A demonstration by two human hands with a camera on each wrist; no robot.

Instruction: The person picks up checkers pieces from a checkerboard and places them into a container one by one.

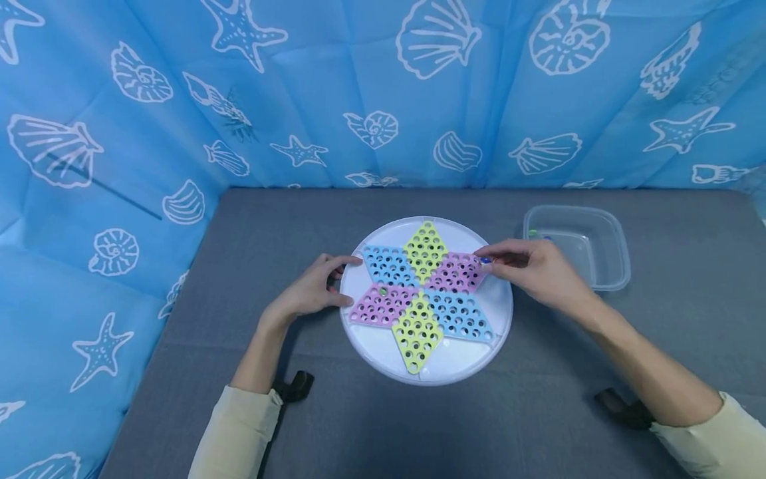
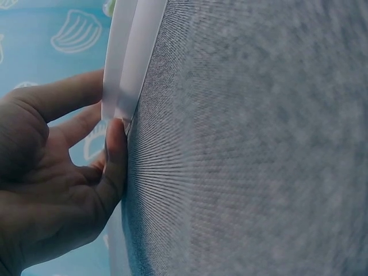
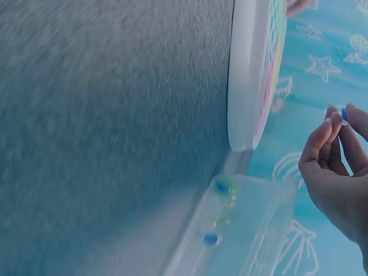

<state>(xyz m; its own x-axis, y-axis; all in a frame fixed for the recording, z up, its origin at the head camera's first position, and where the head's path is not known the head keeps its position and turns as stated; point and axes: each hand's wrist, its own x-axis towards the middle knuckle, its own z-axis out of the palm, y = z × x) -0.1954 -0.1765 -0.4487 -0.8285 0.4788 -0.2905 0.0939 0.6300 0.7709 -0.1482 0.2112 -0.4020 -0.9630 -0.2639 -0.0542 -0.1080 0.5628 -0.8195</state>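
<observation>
A round white Chinese checkers board [image 1: 374, 349] with a star of yellow, blue and pink holed sections lies on the table. My left hand [image 1: 312, 286] rests at its left rim, index finger and thumb spread apart along the edge; the left wrist view shows those fingers [image 2: 80, 91] against the white side. Above the right pink section, my right hand [image 1: 541, 269] pinches a blue marble [image 1: 486, 261] between thumb and fingertips. That marble [image 3: 344, 115] also shows in the right wrist view. One green marble [image 1: 383, 291] sits in a hole of the left pink section.
A clear plastic container [image 1: 622, 256] stands right of the board, behind my right forearm. Blue marbles [image 3: 211, 238] and green ones lie inside it. Grey cloth [image 1: 419, 426] covers the table. A blue seashell-patterned curtain [image 1: 383, 80] hangs along the back and left.
</observation>
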